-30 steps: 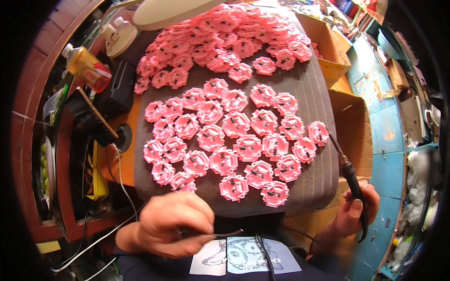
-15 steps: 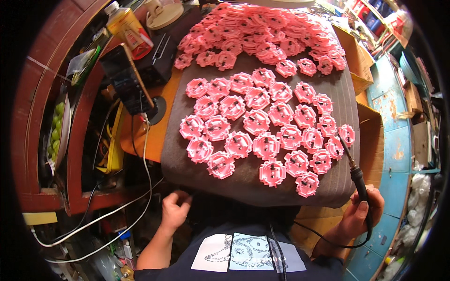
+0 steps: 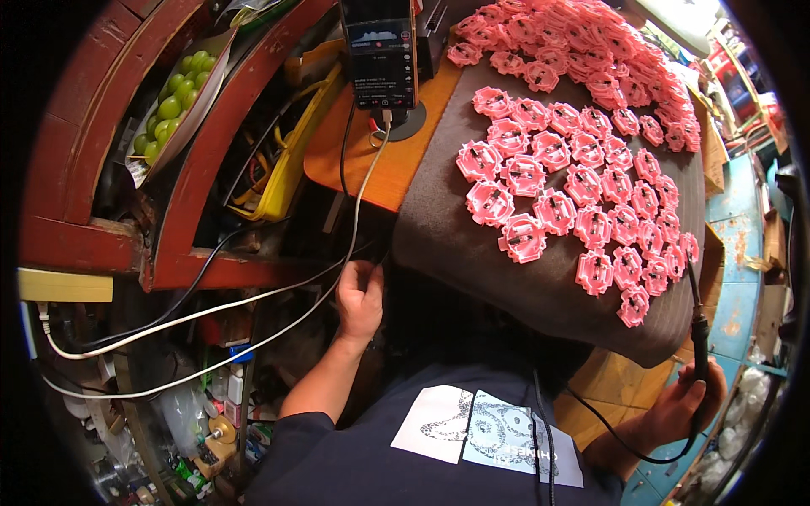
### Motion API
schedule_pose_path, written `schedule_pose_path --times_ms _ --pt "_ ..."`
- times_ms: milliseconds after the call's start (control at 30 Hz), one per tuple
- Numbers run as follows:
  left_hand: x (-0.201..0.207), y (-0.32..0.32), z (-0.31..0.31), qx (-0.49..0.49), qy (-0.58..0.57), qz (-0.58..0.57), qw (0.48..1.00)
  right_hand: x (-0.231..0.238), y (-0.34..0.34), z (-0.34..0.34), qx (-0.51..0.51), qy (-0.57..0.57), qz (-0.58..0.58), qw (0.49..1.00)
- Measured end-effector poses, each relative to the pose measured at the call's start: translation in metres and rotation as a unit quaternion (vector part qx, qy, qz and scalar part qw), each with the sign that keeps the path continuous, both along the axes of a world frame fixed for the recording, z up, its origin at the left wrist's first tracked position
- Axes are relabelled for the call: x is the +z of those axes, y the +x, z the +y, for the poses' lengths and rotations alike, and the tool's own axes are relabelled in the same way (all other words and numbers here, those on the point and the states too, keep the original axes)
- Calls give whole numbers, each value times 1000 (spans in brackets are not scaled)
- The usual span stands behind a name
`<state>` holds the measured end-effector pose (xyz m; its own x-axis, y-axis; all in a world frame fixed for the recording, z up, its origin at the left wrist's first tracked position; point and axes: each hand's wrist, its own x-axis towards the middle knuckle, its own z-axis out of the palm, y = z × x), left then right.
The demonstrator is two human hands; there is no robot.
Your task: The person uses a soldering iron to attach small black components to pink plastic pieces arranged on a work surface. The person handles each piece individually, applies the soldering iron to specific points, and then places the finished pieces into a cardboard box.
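My right hand (image 3: pixel 690 405) grips a soldering iron (image 3: pixel 700 336) by its black handle. The iron points away from me, its tip at the rightmost of several pink plastic pieces (image 3: pixel 689 247); whether they touch I cannot tell. Each piece carries small black and metallic parts. They are spread in rough rows over a dark, cloth-like work surface (image 3: pixel 472 278). By the near left corner of that surface is my left hand (image 3: pixel 361 299), fingers curled and thumb raised. Its fingertips are partly lost against the dark background, so anything between them is hidden.
A large heap of similar pink pieces (image 3: pixel 582 42) covers the far end. On the left, a lit phone (image 3: pixel 380 55) stands on an orange board (image 3: pixel 337 164), with a white cable (image 3: pixel 359 211) running down. Green grapes (image 3: pixel 173 105) and a yellow container (image 3: pixel 291 160) sit farther left.
The view has turned left, so the work surface sits farther right and the phone screen shows. My left hand has shifted outward past the surface's corner. The iron stays by the rightmost piece.
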<state>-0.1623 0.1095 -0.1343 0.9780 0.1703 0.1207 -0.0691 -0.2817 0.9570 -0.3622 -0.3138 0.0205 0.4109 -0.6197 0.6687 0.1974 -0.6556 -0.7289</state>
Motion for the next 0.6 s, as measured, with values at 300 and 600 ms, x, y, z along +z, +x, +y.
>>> schedule_pose_path --times_ms 300,600 --pt "-12 47 -28 -18 -304 122 944 26 -1 48 42 -45 -24 998" --pt "-47 80 -12 -101 -294 154 938 21 -10 63 27 -35 -4 999"
